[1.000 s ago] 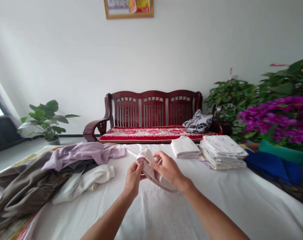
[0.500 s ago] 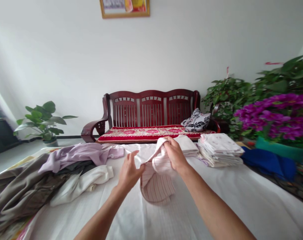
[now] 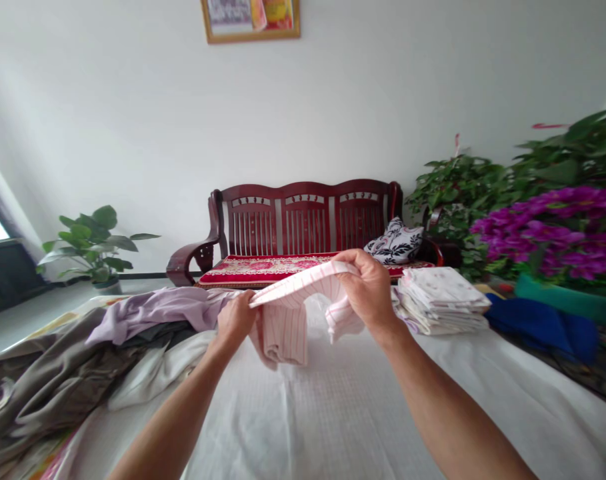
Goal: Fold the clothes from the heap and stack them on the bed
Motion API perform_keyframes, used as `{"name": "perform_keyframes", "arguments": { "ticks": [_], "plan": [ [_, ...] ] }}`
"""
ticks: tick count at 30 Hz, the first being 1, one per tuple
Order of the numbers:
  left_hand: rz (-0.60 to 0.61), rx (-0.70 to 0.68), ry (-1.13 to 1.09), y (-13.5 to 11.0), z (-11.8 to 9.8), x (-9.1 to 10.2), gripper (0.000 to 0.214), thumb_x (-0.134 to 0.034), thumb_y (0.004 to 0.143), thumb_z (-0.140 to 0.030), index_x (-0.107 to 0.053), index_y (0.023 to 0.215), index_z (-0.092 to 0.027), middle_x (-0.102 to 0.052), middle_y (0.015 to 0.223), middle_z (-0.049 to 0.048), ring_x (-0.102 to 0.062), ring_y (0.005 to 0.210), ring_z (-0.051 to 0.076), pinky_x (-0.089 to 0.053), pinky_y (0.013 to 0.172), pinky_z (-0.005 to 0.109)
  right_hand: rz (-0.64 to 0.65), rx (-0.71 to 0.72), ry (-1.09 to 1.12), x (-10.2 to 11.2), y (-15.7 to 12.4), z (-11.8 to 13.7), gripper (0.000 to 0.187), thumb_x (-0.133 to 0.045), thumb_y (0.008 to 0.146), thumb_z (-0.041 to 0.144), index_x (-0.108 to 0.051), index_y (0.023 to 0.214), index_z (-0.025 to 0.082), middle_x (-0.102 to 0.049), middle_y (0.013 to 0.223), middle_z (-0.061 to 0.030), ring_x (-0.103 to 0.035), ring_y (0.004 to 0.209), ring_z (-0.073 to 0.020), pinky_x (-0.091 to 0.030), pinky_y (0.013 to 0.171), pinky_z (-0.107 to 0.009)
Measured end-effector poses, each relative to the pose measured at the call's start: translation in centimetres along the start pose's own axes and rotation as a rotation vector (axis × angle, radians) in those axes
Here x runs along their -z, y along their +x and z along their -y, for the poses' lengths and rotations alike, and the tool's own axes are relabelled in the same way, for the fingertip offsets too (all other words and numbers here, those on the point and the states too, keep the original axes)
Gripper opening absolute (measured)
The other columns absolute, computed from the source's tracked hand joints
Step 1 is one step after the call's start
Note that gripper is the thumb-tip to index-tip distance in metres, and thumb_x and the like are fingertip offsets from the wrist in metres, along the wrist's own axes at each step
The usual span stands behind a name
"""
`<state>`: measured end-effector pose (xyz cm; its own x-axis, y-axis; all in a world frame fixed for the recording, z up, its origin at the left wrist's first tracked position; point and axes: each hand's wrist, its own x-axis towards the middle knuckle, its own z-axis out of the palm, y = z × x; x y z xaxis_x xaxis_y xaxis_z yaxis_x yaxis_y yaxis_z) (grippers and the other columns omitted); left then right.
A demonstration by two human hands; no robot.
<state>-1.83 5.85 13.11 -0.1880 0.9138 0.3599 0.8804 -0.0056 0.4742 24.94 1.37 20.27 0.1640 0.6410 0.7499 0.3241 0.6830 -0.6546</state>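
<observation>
A pale pink striped garment (image 3: pixel 285 333) is stretched between my two hands above the white cloth (image 3: pixel 293 420). My left hand (image 3: pixel 237 316) is closed around one end of it, and my right hand (image 3: pixel 370 285) pinches the other end, a little higher. The upper edge arches between them while the lower parts hang down loosely. Which kind of garment it is cannot be made out. To the right of my right hand stands a stack of folded white clothes (image 3: pixel 441 300). Left of my left hand lie a lilac garment (image 3: pixel 157 313) and a white garment (image 3: pixel 153 373).
Grey-brown clothing (image 3: pixel 57 387) is heaped at the left. A blue cloth (image 3: pixel 537 327) and purple flowers (image 3: pixel 573 230) in a green pot (image 3: pixel 563 299) are at the right. Beyond the white cloth stands a dark red wooden bench (image 3: pixel 305 220) with a patterned cushion (image 3: pixel 395 243).
My left hand has closed on the striped garment and moved left. My right hand has moved right and slightly up, pulling the garment out wide between them.
</observation>
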Motion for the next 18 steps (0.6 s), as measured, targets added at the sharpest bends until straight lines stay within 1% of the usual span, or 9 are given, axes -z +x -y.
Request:
{"name": "perform_keyframes", "arguments": {
  "ticks": [2,3,5,7,10,12,14,16,18],
  "plan": [
    [-0.124,0.0,-0.118,0.9,0.9,1.0,0.028,-0.054,0.081,-0.031,-0.072,0.102,-0.027,-0.076,0.092,0.005,-0.067,0.084,0.026,-0.045,0.07,0.03,-0.114,0.058,-0.131,1.2,0.3,-0.5,0.013,-0.059,0.078,0.03,-0.069,0.085,0.023,-0.072,0.083,-0.0013,-0.064,0.079,-0.0193,-0.048,0.073,-0.029],
    [-0.15,-0.028,-0.177,1.4,1.2,1.5,0.029,-0.054,0.079,-0.029,-0.072,0.102,-0.026,-0.075,0.09,0.0039,-0.067,0.085,0.025,-0.045,0.072,0.029,-0.123,0.062,-0.208,1.8,0.4,-1.0,0.014,-0.058,0.079,0.03,-0.069,0.087,0.024,-0.073,0.085,-0.0019,-0.064,0.081,-0.0203,-0.048,0.075,-0.03],
    [-0.122,-0.097,-0.287,2.1,1.5,2.6,0.027,-0.056,0.072,-0.024,-0.072,0.093,-0.024,-0.074,0.083,0.0026,-0.066,0.083,0.024,-0.046,0.072,0.028,-0.056,0.012,-0.373,2.7,0.3,-2.4,0.017,-0.057,0.079,0.029,-0.07,0.089,0.025,-0.074,0.087,-0.0025,-0.066,0.084,-0.0221,-0.046,0.076,-0.031],
    [-0.057,-0.115,-0.484,2.6,1.4,3.6,0.024,-0.056,0.069,-0.025,-0.071,0.087,-0.02,-0.071,0.076,0.0027,-0.064,0.079,0.023,-0.046,0.07,0.027,0.04,-0.072,-0.494,3.0,0.0,-3.9,0.019,-0.057,0.081,0.031,-0.071,0.092,0.026,-0.075,0.087,-0.0022,-0.066,0.084,-0.023,-0.044,0.074,-0.031],
    [-0.027,-0.095,-0.88,2.9,0.5,4.9,0.033,-0.055,0.071,-0.034,-0.069,0.095,-0.015,-0.068,0.073,0.0017,-0.062,0.069,0.019,-0.048,0.065,0.027,0.148,-0.163,-0.537,2.4,-1.1,-5.5,0.022,-0.054,0.087,0.04,-0.071,0.091,0.027,-0.074,0.084,-0.0009,-0.066,0.08,-0.0219,-0.041,0.069,-0.029],
    [-0.042,-0.143,-0.932,2.7,-0.1,5.4,0.035,-0.054,0.073,-0.034,-0.069,0.099,-0.015,-0.067,0.073,0.0005,-0.06,0.067,0.017,-0.047,0.063,0.025,0.229,-0.211,-0.539,1.5,-2.1,-6.3,0.026,-0.051,0.09,0.045,-0.07,0.089,0.027,-0.074,0.081,-0.0001,-0.065,0.077,-0.0208,-0.039,0.066,-0.028],
    [-0.04,-0.193,-0.88,2.3,-0.7,5.3,0.033,-0.054,0.074,-0.032,-0.07,0.098,-0.015,-0.068,0.074,0.0007,-0.061,0.07,0.017,-0.048,0.064,0.025,0.313,-0.25,-0.53,0.4,-3.4,-7.3,0.024,-0.051,0.09,0.042,-0.07,0.089,0.028,-0.074,0.083,0.0,-0.066,0.079,-0.0207,-0.04,0.066,-0.028],
    [0.092,-0.214,-0.848,1.8,-1.0,4.4,0.031,-0.058,0.071,-0.029,-0.072,0.095,-0.015,-0.07,0.075,0.0025,-0.064,0.073,0.02,-0.05,0.066,0.027,0.443,-0.264,-0.476,-0.5,-4.9,-8.6,0.019,-0.055,0.085,0.035,-0.071,0.093,0.028,-0.076,0.092,-0.0007,-0.068,0.087,-0.0218,-0.044,0.072,-0.028],
    [0.285,-0.177,-0.858,1.5,-0.7,3.0,0.028,-0.064,0.066,-0.026,-0.074,0.09,-0.015,-0.072,0.073,0.0047,-0.066,0.072,0.022,-0.052,0.066,0.03,0.575,-0.262,-0.391,-1.2,-6.7,-10.1,0.025,-0.062,0.078,0.032,-0.071,0.1,0.027,-0.076,0.104,-0.0029,-0.068,0.098,-0.0242,-0.047,0.081,-0.031]
  ]
}}
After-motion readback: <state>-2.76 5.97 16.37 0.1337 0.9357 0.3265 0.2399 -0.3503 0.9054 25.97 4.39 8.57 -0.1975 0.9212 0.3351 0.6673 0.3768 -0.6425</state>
